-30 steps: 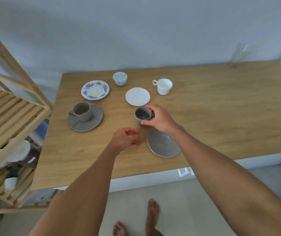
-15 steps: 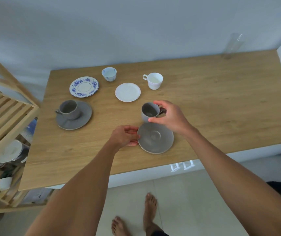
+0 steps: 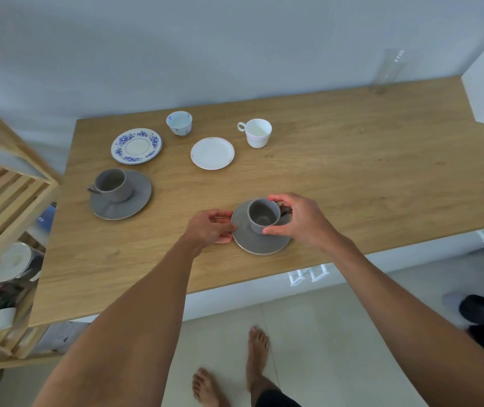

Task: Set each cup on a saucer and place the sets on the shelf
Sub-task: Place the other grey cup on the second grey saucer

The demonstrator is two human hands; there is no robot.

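Seating the small grey ceramic cup squarely matters now: the right hand grips it over the round grey saucer, near the wooden tabletop's front edge, while the left hand's fingers pinch the saucer's rim steady.

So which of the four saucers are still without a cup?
The blue-flowered saucer and the plain white saucer, both bare at the back of the table. The two grey saucers each carry a grey cup.
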